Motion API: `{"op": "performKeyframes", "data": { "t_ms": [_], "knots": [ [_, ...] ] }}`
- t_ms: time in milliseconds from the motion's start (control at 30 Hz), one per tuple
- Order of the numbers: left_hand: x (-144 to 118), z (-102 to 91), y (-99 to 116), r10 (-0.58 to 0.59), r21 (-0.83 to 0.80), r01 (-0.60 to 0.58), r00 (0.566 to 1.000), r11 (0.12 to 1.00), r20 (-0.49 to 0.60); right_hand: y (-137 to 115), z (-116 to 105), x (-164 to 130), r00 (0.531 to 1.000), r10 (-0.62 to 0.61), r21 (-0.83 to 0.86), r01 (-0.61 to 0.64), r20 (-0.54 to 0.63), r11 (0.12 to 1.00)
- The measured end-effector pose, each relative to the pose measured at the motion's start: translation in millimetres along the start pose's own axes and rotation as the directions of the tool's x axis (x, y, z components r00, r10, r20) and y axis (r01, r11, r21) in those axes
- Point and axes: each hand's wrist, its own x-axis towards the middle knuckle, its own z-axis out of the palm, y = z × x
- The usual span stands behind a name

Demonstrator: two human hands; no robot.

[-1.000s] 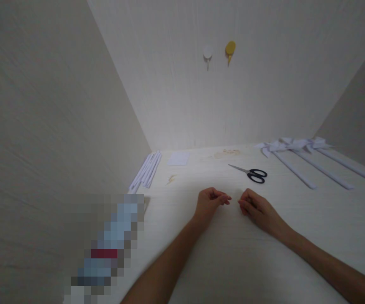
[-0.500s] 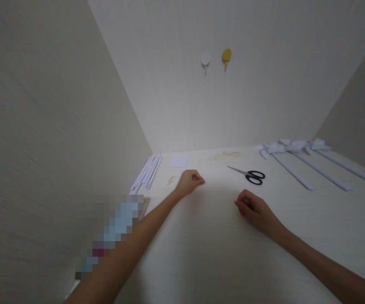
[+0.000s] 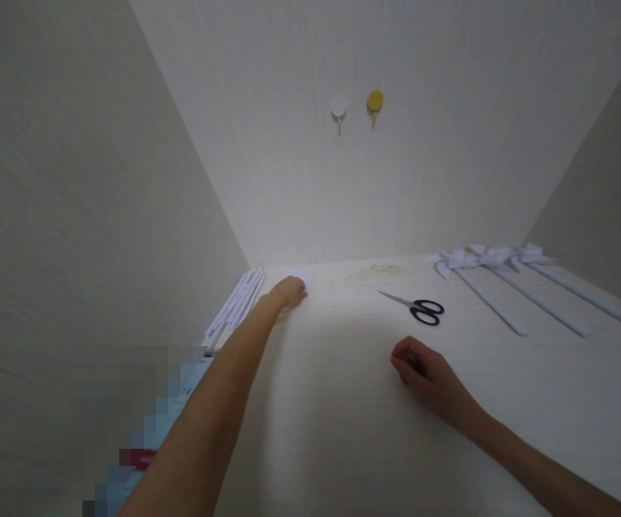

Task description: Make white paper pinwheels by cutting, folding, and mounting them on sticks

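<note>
2 hands (image 3: 288, 292); 1 scissors (image 3: 416, 309); 3 pinwheels (image 3: 490, 257).

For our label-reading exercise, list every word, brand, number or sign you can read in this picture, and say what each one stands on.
None can be read.
The white square paper sheet under the left hand: no print shows.
The black-handled steel scissors: no brand shows.
The white paper pinwheels and the white rolled paper sticks: plain.
The blurred blue and red object at the table's left edge: unreadable.
</note>
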Motion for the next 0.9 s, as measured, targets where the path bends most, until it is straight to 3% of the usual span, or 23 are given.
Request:
{"op": "performKeyframes", "data": {
  "t_ms": [267,633,900],
  "knots": [
    [4.6,2.3,-3.5,-0.078,0.071,0.081,0.996,0.994,-0.049,-5.0,-0.7,-0.6,1.000,0.006,-0.018,-0.006,0.018,1.000],
    [6.3,0.5,-4.1,-0.052,0.104,0.056,0.998,0.993,-0.034,-1.6,-0.6,1.0,0.999,0.023,-0.041,-0.022,0.030,0.999],
    [5.6,4.6,0.6,-0.120,0.133,0.131,0.989,0.982,-0.090,-1.4,0.1,0.9,1.000,0.004,-0.039,-0.003,0.025,0.999]
  ]
}}
